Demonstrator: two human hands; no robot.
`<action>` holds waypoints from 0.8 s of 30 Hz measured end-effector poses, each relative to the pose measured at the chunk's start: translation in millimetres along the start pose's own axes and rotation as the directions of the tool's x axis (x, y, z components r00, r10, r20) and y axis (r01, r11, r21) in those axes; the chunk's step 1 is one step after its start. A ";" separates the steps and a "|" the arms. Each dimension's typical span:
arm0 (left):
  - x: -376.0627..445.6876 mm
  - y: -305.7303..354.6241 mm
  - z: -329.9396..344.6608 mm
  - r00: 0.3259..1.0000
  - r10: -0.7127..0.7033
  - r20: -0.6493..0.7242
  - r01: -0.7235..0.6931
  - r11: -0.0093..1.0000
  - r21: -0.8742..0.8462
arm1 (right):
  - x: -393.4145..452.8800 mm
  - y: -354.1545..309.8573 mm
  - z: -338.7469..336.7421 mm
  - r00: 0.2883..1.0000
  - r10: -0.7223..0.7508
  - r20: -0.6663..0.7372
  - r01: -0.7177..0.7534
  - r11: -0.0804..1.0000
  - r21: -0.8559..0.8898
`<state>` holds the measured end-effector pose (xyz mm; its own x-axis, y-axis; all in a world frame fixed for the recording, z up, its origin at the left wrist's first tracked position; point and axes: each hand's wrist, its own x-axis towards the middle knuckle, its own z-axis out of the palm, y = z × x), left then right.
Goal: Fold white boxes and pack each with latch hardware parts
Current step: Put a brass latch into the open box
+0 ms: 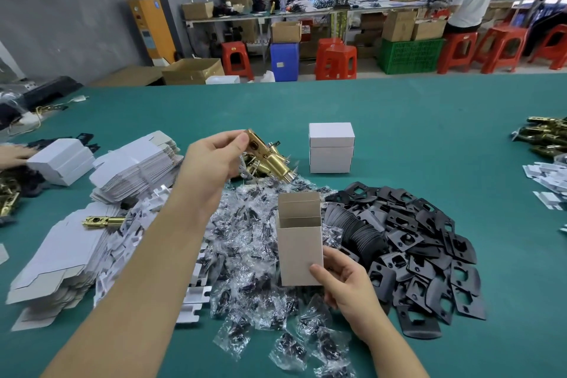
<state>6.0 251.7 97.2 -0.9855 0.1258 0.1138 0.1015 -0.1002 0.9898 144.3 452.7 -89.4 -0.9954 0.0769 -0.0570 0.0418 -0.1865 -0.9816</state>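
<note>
My right hand grips an upright folded box by its lower right corner, its top open above a spread of small clear bags of dark parts. My left hand pinches the faceplate end of a brass latch, lifted and tilted above a few more brass latches on the green table. Two closed white boxes stand stacked behind. A heap of black strike plates lies to the right of the open box.
Flat unfolded box blanks lie stacked at the left, with one brass latch on a lower stack. Another person's hand rests at the far left beside white boxes. More brass latches sit at the right edge.
</note>
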 end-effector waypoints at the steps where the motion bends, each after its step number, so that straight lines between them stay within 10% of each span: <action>1: -5.9 -1.0 4.0 1.000 0.005 0.029 -0.005 1.000 -0.016 | -0.1 -0.2 0.2 1.000 -0.003 0.009 0.003 1.000 0.001; 16: -32.4 -37.7 17.6 0.998 0.049 -0.048 -0.038 0.980 0.194 | -0.6 1.0 -0.8 1.000 0.012 0.000 -0.012 1.000 -0.007; 24: -36.8 -35.4 20.8 0.976 0.196 0.093 -0.215 0.810 0.545 | 0.1 1.9 -0.1 1.000 -0.008 -0.003 0.008 1.000 0.007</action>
<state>41.5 271.1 59.7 -0.9294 0.1950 0.3133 0.3681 0.4297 0.8246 144.3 452.4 -91.2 -0.9955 0.0811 -0.0497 0.0333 -0.1926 -0.9807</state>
